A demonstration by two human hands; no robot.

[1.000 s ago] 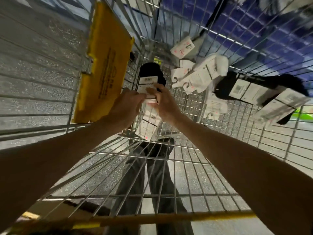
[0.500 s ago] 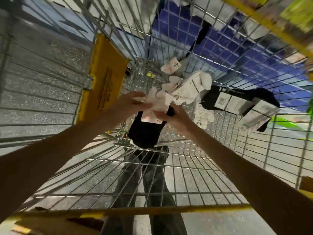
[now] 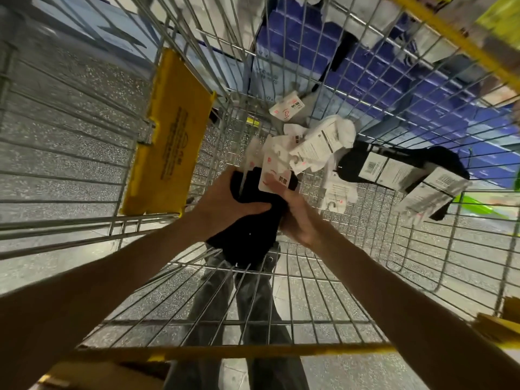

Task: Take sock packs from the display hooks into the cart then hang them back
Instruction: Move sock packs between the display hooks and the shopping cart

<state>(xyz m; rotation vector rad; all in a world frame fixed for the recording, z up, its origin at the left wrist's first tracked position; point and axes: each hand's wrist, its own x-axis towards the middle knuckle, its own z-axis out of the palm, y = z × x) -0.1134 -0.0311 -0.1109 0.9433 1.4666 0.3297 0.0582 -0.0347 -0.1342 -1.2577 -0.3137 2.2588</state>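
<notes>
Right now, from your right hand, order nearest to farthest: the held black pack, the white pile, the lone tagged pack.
1. Held black pack: gripped by the right hand.
2. White pile: just beyond the hand.
3. Lone tagged pack: far end of the cart.

The sock pack (image 3: 247, 229) you held was black, its card (image 3: 274, 175) white with red print; the cart (image 3: 281, 274) was grey wire, its flap (image 3: 171, 142) yellow.

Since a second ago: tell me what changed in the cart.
The left hand and right hand flipped the black pack end over end: its card now points away, the black end toward the person. Both kept their grip. The loose packs and yellow flap stayed put.
</notes>
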